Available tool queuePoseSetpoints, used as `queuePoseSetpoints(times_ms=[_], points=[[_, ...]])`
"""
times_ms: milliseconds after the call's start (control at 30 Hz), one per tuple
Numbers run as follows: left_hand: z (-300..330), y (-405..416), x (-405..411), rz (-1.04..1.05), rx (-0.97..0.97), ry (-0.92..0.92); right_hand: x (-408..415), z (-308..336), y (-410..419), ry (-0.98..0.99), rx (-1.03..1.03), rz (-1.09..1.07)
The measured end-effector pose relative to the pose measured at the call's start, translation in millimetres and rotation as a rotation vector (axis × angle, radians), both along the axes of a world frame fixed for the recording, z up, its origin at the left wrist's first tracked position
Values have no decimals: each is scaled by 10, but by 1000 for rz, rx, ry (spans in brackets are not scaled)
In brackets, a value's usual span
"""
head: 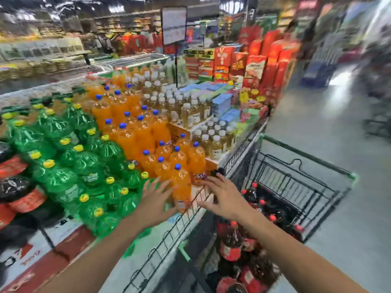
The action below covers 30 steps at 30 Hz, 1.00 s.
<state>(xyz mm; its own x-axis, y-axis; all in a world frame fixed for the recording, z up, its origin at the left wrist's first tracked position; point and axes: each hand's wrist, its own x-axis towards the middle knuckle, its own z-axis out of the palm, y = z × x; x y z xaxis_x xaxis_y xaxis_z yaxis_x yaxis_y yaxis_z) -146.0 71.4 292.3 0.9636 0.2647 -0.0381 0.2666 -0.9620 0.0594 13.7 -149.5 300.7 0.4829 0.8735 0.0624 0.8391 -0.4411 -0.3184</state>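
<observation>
A: Where is the orange bottle (181,182)?
B: Lower centre of the frame, at the display's front edge.
A: And the person's hands?
B: The left hand (155,200) and right hand (222,197) flank it, fingers spread; blur hides any contact. The cart (304,154) with cola bottles (232,246) sits lower right.

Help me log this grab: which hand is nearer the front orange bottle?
Left. The left hand appears to touch the left side of the front orange bottle with its fingertips. The right hand is spread just off the bottle's right side, with a small gap between.
</observation>
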Motion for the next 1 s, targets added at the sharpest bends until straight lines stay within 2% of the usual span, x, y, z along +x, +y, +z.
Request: queuePoseSetpoints(times_ms=[100,333,533,733,900,1000], points=[[-52,-302,505,-94,-56,1,270,-45,-451,40,-64,-161],[-430,-761,1340,-300,-216,67,633,-383,-1192,185,-70,-455],[-1031,-872,1656,-358,-314,273,698,-801,-1373,359,-93,-592],[-1438,-767,1582,-261,-414,465,756,-1212,-1270,463,-150,-545],[-1540,-686,1532,-134,-582,528,1022,-1546,-1085,646,-207,-466],[-1648,-631,1550,19,-754,549,1201,-1776,-909,744,-234,-375]])
